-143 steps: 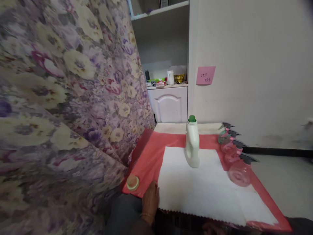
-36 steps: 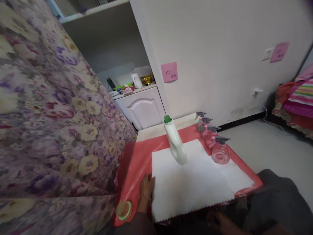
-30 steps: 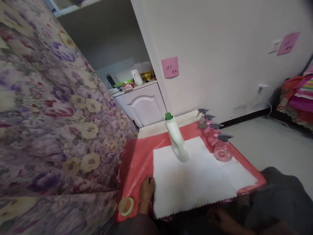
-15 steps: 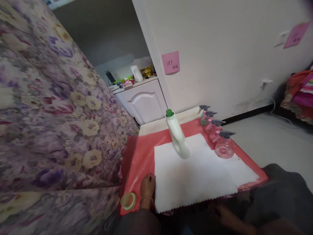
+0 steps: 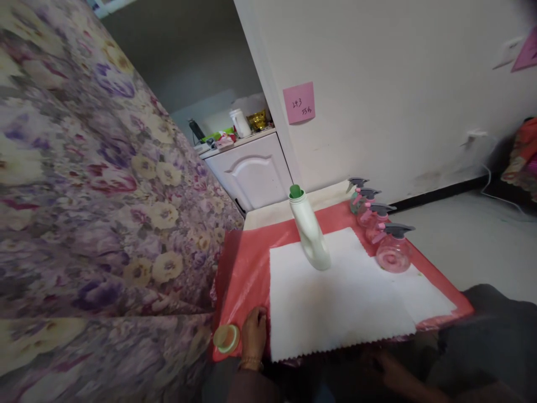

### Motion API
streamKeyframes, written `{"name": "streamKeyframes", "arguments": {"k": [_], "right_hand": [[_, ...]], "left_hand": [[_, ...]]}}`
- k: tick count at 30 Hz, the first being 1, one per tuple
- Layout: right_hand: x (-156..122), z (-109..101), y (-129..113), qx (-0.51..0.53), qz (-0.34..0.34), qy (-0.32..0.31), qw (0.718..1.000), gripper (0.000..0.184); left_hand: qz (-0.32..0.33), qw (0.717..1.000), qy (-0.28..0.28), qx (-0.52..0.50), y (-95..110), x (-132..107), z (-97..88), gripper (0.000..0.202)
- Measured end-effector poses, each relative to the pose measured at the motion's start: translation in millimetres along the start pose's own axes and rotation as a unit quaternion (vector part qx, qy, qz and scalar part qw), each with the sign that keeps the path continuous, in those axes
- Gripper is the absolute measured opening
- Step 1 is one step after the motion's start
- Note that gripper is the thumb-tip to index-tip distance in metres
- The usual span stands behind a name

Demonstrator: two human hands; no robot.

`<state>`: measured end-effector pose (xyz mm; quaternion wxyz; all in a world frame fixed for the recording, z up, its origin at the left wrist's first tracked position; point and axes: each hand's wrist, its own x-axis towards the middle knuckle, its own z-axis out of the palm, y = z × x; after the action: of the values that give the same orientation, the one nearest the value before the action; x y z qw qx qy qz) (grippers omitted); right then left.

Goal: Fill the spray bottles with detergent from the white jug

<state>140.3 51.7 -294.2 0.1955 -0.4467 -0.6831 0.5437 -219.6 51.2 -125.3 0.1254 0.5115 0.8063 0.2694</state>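
While the left hand (image 5: 254, 336) rests on the red-covered table (image 5: 247, 257) close to its near left corner, its fingers (image 5: 259, 314) curl loosely inward, and nothing shows in their hold; how tightly they close cannot be told. The fingertips lie just beside the left edge of a white cloth (image 5: 331, 305), which spreads across the middle of the table and runs to its near edge with a toothed border. On the outer side of that hand, near but apart from it, a pale green cap (image 5: 227, 338) sits at the near left corner. Well apart from the fingers, beyond them toward the far edge, the pale bottle (image 5: 311, 235) stands on its base on the far half of the cloth, its neck uncapped and a green spout (image 5: 295, 191) showing in the mouth. No hand touches it. Along the right edge of the table, four spray bottles with dark trigger heads form a row, the nearest spray bottle (image 5: 393, 254) being a clear pink one beside the cloth. The right hand (image 5: 384, 364) is low, below the near edge, in deep shadow; how far its fingers are spread, or whether they grasp anything, cannot be told.
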Motion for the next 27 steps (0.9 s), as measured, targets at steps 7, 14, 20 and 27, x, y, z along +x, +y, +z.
{"name": "streamKeyframes", "arguments": {"k": [7,14,20,27], "right_hand": [[1,2,9,-0.023,-0.009,0.000,1.000,0.020],[3,8,33,-0.030,-0.002,0.012,0.999,0.028],[6,8,30,-0.018,0.008,-0.005,1.000,0.024],[3,12,29,-0.014,0.022,0.033,0.999,0.018]], "left_hand": [[0.017,1.000,0.000,0.003,-1,-6,4.0,0.011],[0.033,0.999,0.007,-0.001,-7,-11,6.6,0.020],[0.033,0.999,0.010,0.009,-10,-9,7.7,0.019],[0.023,1.000,0.013,0.007,-8,-10,3.3,0.025]]}}
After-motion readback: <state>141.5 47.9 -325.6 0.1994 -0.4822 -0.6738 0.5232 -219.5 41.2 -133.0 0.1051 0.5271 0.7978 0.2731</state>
